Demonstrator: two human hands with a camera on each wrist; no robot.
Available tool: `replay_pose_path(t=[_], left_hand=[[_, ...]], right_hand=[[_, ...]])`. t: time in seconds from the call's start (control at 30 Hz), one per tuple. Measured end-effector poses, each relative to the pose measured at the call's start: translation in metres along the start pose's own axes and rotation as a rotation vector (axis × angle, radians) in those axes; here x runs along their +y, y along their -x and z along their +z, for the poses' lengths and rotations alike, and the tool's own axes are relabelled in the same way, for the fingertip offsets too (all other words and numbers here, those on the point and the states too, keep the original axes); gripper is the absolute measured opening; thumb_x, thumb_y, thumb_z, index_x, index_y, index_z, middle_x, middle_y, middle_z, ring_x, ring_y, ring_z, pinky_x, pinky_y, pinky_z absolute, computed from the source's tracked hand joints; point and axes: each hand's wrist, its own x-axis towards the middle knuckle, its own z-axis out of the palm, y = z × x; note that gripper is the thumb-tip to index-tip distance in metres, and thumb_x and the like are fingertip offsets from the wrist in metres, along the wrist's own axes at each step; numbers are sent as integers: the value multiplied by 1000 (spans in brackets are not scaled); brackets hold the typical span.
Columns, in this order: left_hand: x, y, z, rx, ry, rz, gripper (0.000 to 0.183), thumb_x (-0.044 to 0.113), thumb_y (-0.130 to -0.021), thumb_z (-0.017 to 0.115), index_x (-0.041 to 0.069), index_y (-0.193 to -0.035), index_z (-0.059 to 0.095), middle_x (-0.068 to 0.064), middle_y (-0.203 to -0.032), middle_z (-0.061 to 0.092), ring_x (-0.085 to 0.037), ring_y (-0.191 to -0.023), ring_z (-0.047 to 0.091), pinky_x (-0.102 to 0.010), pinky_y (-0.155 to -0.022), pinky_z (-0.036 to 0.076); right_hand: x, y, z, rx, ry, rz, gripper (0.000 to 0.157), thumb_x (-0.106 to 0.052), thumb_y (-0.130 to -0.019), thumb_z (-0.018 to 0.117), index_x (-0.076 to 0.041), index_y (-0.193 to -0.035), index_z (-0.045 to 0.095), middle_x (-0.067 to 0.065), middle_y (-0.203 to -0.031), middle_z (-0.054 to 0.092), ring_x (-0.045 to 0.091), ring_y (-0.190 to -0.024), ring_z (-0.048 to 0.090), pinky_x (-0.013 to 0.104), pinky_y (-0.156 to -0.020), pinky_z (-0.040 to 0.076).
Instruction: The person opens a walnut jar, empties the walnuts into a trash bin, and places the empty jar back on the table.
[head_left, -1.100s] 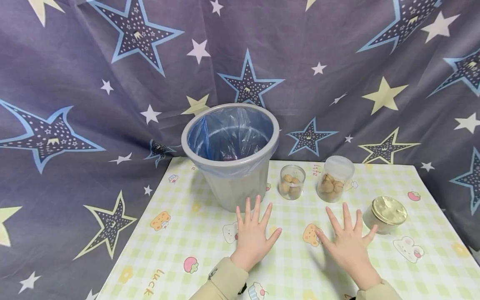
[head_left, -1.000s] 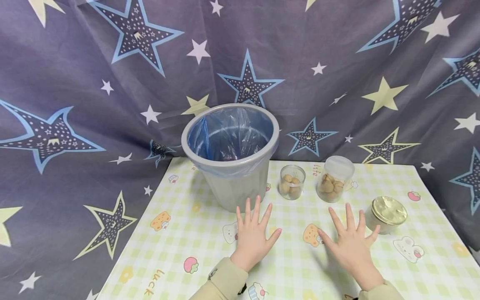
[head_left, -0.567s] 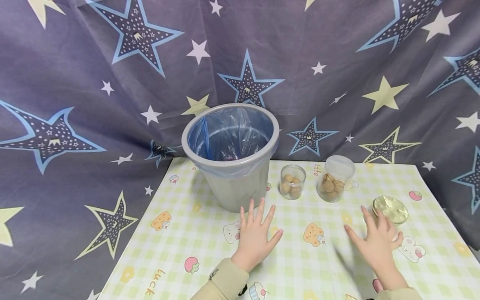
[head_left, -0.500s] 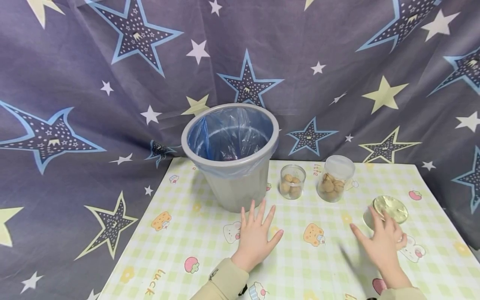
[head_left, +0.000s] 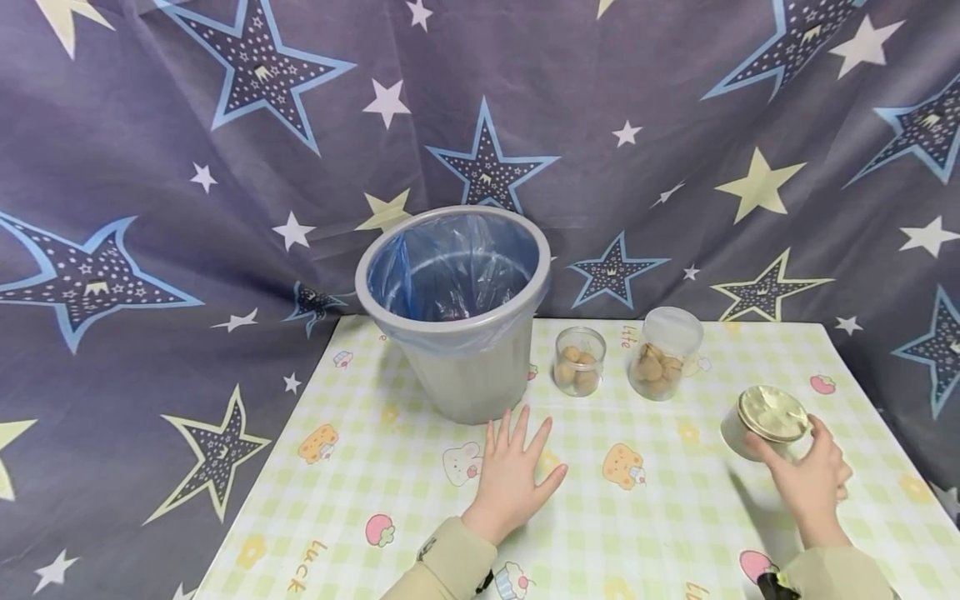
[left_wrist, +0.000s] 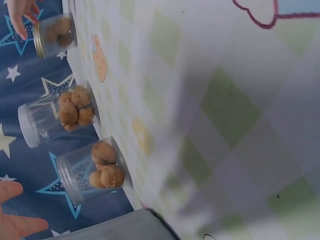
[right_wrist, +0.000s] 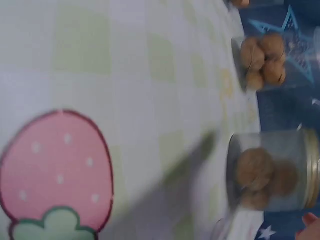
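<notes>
In the head view, my right hand (head_left: 813,479) reaches to a clear jar with a gold lid (head_left: 772,414), its thumb and forefinger parted at either side of the lid. Walnuts show inside this jar in the right wrist view, where a fingertip (right_wrist: 309,220) appears beside the lid. My left hand (head_left: 510,483) is held over the tablecloth in front of the grey bin, palm down, fingers straight and spread. It holds nothing. Two more clear jars of walnuts stand behind the hands, a small one (head_left: 580,367) and a taller one with a translucent lid (head_left: 670,321).
A grey bin (head_left: 480,379) lined with a blue plastic bag (head_left: 393,275) stands at the back left of the table. A checked, cartoon-printed cloth (head_left: 420,475) covers the tabletop. Behind it hangs a dark curtain (head_left: 600,67) patterned with stars.
My right hand has moved right from beside the gold-lidded jar to stand around its lid, thumb and fingers apart. The left hand has hardly moved. The head view has shifted slightly.
</notes>
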Motion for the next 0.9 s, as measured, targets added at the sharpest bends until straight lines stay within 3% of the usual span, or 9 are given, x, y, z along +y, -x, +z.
replay_pose_path(t=[0.23,0.37,0.57,0.77,0.9], left_hand=[[-1,2,0,56,-4,41,60,53,-93,44,17,-142,43,-15,-147,39,-36,-135,36,-56,-109,28],[-2,2,2,89,6,47,60,51,-92,49,16,-140,45,-15,-144,42,-35,-132,40,-55,-108,30],[-4,-1,8,69,79,28,63,52,-91,49,16,-142,42,-15,-144,42,-34,-132,41,-55,-106,34],[-4,-6,9,49,144,28,69,54,-88,53,17,-145,37,-16,-144,41,-33,-132,41,-49,-107,36],[-4,-10,9,33,150,22,71,54,-87,54,19,-146,34,-15,-145,40,-31,-133,41,-46,-107,36]], right_hand=[[12,-22,1,-49,-38,78,111,-42,-78,73,-13,-152,-4,27,-154,8,50,-134,7,71,-98,14],[16,-30,3,-99,-81,78,113,-40,-78,73,-12,-152,-8,27,-155,5,51,-135,3,71,-102,11],[20,-40,7,-147,-113,84,115,-35,-78,76,-10,-151,-9,22,-157,-3,49,-139,-9,67,-108,8],[26,-41,17,-161,-87,97,118,-37,-77,77,-11,-151,-11,25,-156,1,49,-139,-5,69,-107,8],[26,-40,27,-106,-91,136,118,-38,-75,77,-11,-151,-9,25,-155,5,50,-139,-1,68,-107,11]])
